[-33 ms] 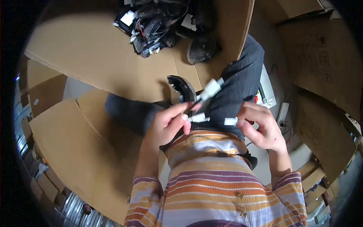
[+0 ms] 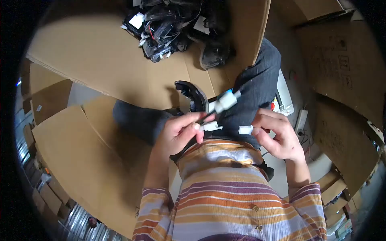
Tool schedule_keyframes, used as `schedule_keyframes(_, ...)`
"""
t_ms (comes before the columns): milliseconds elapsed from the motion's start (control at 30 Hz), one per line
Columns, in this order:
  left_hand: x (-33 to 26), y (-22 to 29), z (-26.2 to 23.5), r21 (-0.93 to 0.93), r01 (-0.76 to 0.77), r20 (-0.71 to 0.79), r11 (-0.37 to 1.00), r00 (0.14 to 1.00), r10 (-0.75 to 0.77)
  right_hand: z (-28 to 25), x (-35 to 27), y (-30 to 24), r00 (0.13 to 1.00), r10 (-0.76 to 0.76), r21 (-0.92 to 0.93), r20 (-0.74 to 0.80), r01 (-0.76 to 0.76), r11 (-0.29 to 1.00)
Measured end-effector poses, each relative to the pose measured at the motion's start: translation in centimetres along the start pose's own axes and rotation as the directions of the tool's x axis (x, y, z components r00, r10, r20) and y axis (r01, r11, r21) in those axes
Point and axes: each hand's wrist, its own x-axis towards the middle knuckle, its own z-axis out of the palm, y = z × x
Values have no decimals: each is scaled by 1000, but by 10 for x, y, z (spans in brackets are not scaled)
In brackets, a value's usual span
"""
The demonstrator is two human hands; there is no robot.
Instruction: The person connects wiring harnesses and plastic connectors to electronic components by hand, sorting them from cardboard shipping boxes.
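Observation:
My left hand point(image 2: 179, 132) pinches a small white connector point(image 2: 212, 127) in its fingertips, just in front of my striped shirt. Above it, a black curved part point(image 2: 194, 93) rises over my lap, with a larger white connector point(image 2: 225, 100) beside it; whether the left hand also grips this part I cannot tell. My right hand point(image 2: 278, 135) holds a small white plug point(image 2: 245, 129) between thumb and fingers, a short gap to the right of the left hand's connector. The two white pieces are apart and face each other.
An open cardboard box point(image 2: 100, 56) lies ahead, with a pile of black wired parts point(image 2: 173, 28) inside. Flat cardboard sheets point(image 2: 68, 152) lie at the left. More cardboard boxes point(image 2: 341, 60) stand at the right, with a white power strip point(image 2: 300, 120) on the floor.

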Motion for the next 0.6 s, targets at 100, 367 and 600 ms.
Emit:
schedule_keyframes(100, 1, -5, -15, 208, -212, 111, 955, 975, 192, 0, 8, -4, 999, -45, 58, 23, 44, 997)
schedule_keyframes(367, -12, -14, -17, 261, -299, -98, 918, 938, 333, 3, 17, -9, 995, -88, 75, 44, 85, 994)
schedule_keyframes(600, 3, -35, 5, -136, -222, 29, 966, 973, 228, 3, -9, 2, 997, 58, 59, -51, -55, 997)
